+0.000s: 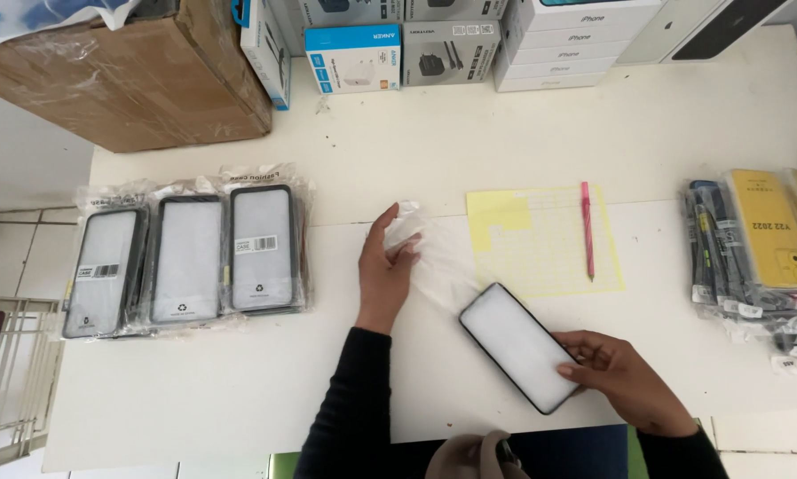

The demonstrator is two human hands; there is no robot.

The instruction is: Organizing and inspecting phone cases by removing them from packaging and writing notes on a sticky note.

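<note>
My left hand [383,273] rests on the white table [505,142] and pinches the top of a clear plastic sleeve [430,257] that lies flat beside it. My right hand [625,377] grips the lower end of a black-rimmed phone case with a white insert [516,344], tilted diagonally just right of the sleeve. A yellow sheet of small stickers [540,244] lies beyond the case, with a pink pen [586,229] on it.
Three bagged phone cases [185,257] lie in a row at the left. A stack of bagged cases, one yellow [762,239], sits at the right edge. A cardboard box [141,71] and small product boxes [434,44] line the back.
</note>
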